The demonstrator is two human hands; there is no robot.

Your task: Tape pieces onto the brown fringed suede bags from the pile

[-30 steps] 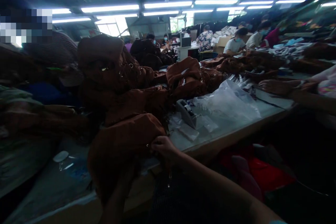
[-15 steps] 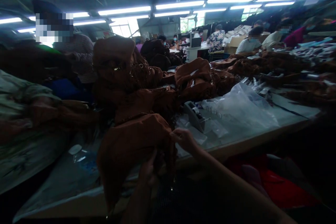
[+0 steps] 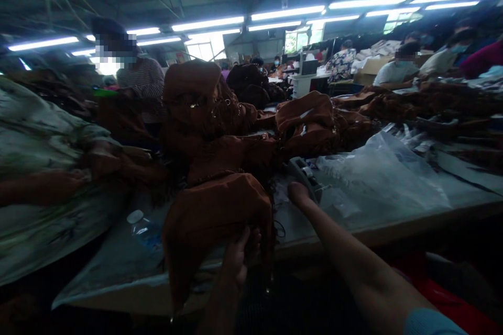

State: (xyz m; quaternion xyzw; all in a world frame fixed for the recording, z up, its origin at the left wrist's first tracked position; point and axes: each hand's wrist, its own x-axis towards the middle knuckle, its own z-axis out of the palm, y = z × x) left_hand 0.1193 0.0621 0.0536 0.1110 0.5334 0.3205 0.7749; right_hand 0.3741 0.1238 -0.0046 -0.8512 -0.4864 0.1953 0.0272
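Brown cloth item [image 3: 216,209] on near edge of table [image 3: 104,272], partly hanging over.
Held at near side by left hand [image 3: 238,256], thumb up; right hand [image 3: 299,193] just by grey tape dispenser [image 3: 303,168], fingers hidden, can't tell grip. Clear bottle [image 3: 145,229] to left, clear plastic bag [image 3: 393,172] to right, brown pile [image 3: 192,89] behind.

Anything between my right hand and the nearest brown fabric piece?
Nothing upright that I can see. The right hand is just right of the brown fabric piece, with tabletop showing between them. The tape dispenser sits beyond the hand, out of that line.
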